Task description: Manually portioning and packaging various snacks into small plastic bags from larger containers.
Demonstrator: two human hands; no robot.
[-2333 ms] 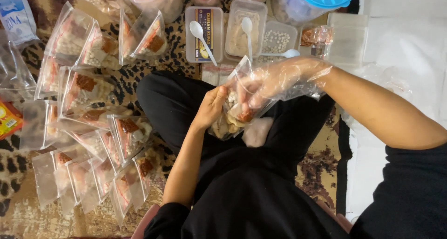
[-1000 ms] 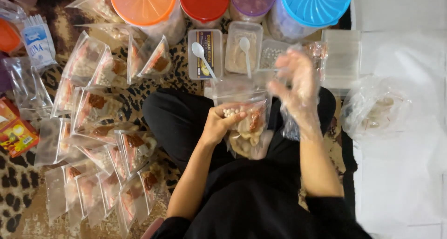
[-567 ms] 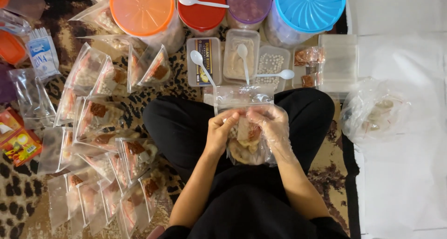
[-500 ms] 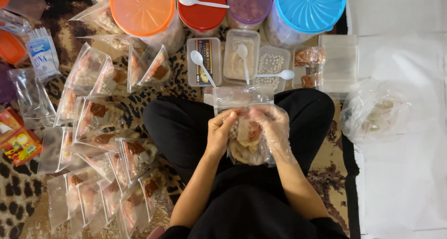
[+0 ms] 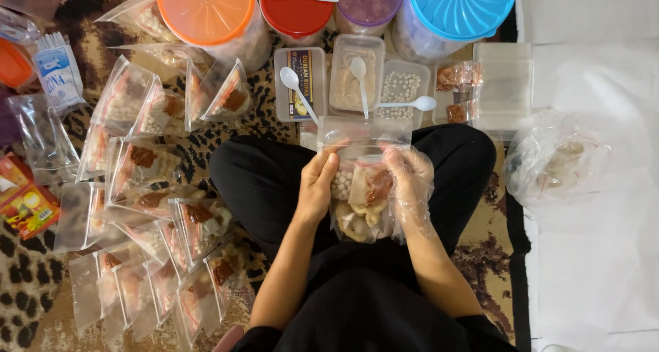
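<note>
Currently both hands on one clear zip bag (image 5: 362, 187), held upright over the lap. L hand (image 5: 317, 186) bare, fingers closed on the bag's left edge, thumb near the top strip. R hand (image 5: 410, 187) in a loose clear plastic glove, fingers pinched shut on the bag's right edge. Bag contents: small white balls by the L thumb, brown-red piece nr the R fingers, pale chunks below both grips. Bag mouth w/ red line sits just above the fingertips; can't tell if sealed.

Beyond the grip, away from the body: three shallow trays (image 5: 357, 74) w/ white spoons (image 5: 298, 91), then tubs w/ orange lid (image 5: 206, 2), red lid (image 5: 298, 9), blue lid (image 5: 461, 5). Out past the L hand: spread of filled bags (image 5: 147, 187) on a leopard-print mat (image 5: 20, 283). Out past the R hand: crumpled clear bag (image 5: 556, 160) on white floor.
</note>
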